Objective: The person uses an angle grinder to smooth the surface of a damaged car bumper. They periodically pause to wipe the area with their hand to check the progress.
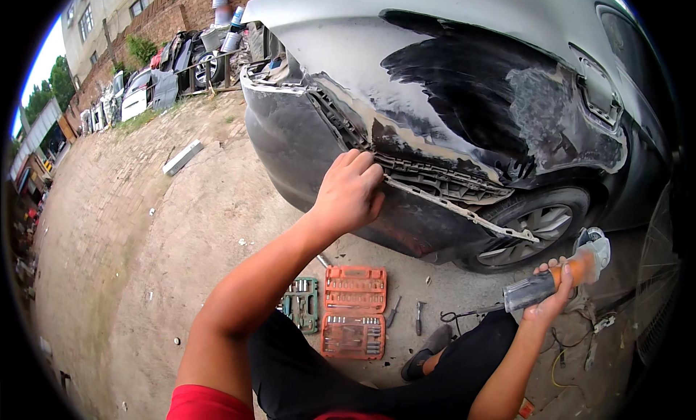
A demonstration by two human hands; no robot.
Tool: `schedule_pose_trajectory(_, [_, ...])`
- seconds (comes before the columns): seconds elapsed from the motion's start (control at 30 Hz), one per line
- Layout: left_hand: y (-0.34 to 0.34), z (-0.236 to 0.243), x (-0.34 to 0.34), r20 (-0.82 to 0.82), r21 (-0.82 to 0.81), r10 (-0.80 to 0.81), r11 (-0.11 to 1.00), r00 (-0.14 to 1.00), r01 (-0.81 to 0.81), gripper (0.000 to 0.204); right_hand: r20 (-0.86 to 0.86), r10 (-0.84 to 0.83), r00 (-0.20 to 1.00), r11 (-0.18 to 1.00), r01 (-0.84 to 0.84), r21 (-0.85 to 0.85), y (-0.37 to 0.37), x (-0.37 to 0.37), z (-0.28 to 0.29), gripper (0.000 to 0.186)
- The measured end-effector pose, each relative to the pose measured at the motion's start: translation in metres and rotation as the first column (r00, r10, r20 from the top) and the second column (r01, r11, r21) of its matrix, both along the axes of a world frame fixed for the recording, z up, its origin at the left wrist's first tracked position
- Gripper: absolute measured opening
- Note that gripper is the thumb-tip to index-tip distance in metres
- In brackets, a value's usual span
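My left hand [351, 188] is closed at the upper edge of a loose grey car bumper [290, 141]; its fingertips are hidden behind the knuckles. The bumper's edge hangs away from the car body, and black plastic brackets [435, 180] show in the gap. Low on the right, my right hand [552, 293] wraps round an angle grinder [540, 283] with a grey and orange body, its head pointing up and right. Above the bumper, the silver rear panel [464, 86] is sanded in patches, with black paint and pale filler showing.
Below the bumper lie an open orange socket set [355, 311], a green tool case [301, 304] and two small hand tools [418, 318]. The car wheel [540, 228] is left of the grinder. Cables [573, 340] trail at right, and a pale block [183, 157] lies on the left ground.
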State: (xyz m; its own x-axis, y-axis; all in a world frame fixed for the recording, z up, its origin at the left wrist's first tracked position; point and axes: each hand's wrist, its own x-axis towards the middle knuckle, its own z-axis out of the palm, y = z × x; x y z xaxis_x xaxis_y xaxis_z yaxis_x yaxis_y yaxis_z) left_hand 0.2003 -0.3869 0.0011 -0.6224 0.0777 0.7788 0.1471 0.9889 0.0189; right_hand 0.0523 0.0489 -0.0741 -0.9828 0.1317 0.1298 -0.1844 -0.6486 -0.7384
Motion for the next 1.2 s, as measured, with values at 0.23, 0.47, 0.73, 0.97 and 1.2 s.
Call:
schedule_pose_trajectory(0.23, [-0.001,-0.007,-0.024,-0.006,-0.056,0.028,0.998,1.000,-0.028,0.029,0.033,0.144,0.989,0.984,-0.139,-0.107,0.020,-0.022,-0.011,0.035])
schedule_pose_trajectory(0.47, [-0.007,-0.015,-0.027,-0.003,-0.121,0.018,0.992,1.000,-0.018,0.049,0.183,0.240,0.953,0.961,-0.207,-0.184,0.028,-0.023,-0.014,0.036])
schedule_pose_trajectory(0.73, [-0.014,-0.012,-0.028,-0.003,-0.135,0.042,0.990,0.999,-0.042,0.039,0.344,0.201,0.917,0.957,-0.109,-0.270,0.048,-0.045,-0.035,0.036])
schedule_pose_trajectory(0.97, [-0.015,-0.008,-0.009,-0.061,-0.055,-0.026,0.998,0.998,0.023,0.020,0.508,0.161,0.846,0.950,0.006,-0.312,0.055,-0.046,-0.045,0.033])
schedule_pose_trajectory(1.2, [-0.018,-0.010,-0.005,-0.091,-0.026,-0.068,0.997,0.993,0.066,0.029,0.584,0.083,0.807,0.928,0.151,-0.341,0.052,-0.049,-0.042,0.026])
